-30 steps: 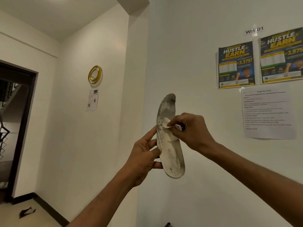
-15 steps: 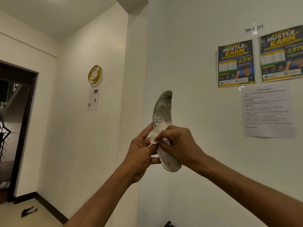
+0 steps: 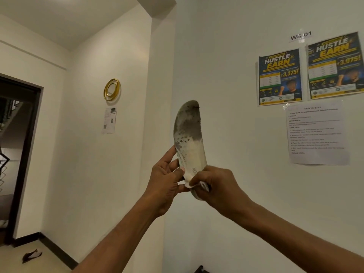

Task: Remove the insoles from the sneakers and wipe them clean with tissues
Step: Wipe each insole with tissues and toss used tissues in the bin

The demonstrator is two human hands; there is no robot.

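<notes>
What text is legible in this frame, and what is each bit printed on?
"WS-01": small label high on the wall.
"HUSTLE EARN", "3,375!": left poster.
"HUSTLE EARN", "3,975!": right poster.
"TASK ID: 2733", "TASK GOAL", "INITIAL STATE": white sheet; its body text is blurred.
"NO": partial print on the insole, rest hidden by the right hand.
Paper under the gold ring: too small to read.

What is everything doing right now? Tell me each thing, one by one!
insole: held upright, top part dirty grey, lower part paler
tissue: pinched against the insole's lower end
left hand: gripping the insole's edge
right hand: pressing the tissue on
posters: stuck on the wall
</notes>
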